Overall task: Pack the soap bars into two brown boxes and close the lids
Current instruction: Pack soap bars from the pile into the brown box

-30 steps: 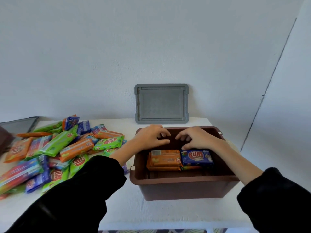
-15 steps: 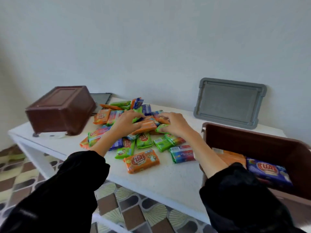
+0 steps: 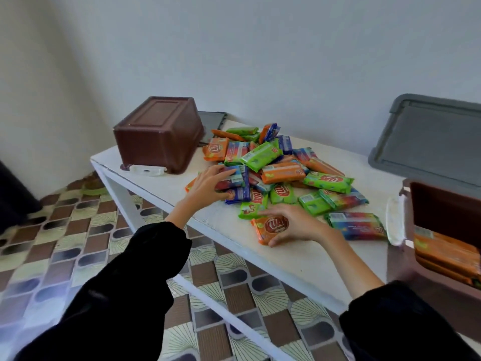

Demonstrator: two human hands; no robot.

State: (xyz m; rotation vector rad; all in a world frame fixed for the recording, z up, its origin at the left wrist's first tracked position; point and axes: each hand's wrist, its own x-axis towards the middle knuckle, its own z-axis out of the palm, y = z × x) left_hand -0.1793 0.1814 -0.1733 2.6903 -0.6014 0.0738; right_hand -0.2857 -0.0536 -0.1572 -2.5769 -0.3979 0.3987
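1. The soap bars [image 3: 276,173] in front of you are flat rectangular packs in glossy crinkled wrappers, orange, green, blue and multicoloured, heaped loosely on the white table [image 3: 299,259], whose painted top looks rough and scuffed.
2. Your left hand [image 3: 208,186] is curled around a blue-and-red soap bar [image 3: 233,178] at the near-left edge of the heap, fingers over its top and thumb under it.
3. Your right hand [image 3: 296,225] grips an orange soap bar [image 3: 273,227] with a round red logo, lying apart from the heap near the table's front edge; your thumb is at its near end and your fingers lie along its far side.
4. One brown box [image 3: 158,134], smooth moulded plastic with a recessed panel in its base, sits upside down at the table's far-left corner, a pale latch showing at its rim.
5. The other brown box [image 3: 442,204] stands open at the right edge of view, with orange bars stacked inside it.
6. A grey ribbed plastic lid [image 3: 429,136] leans on the wall behind the open box; a second dark lid [image 3: 212,123] lies behind the upturned one.
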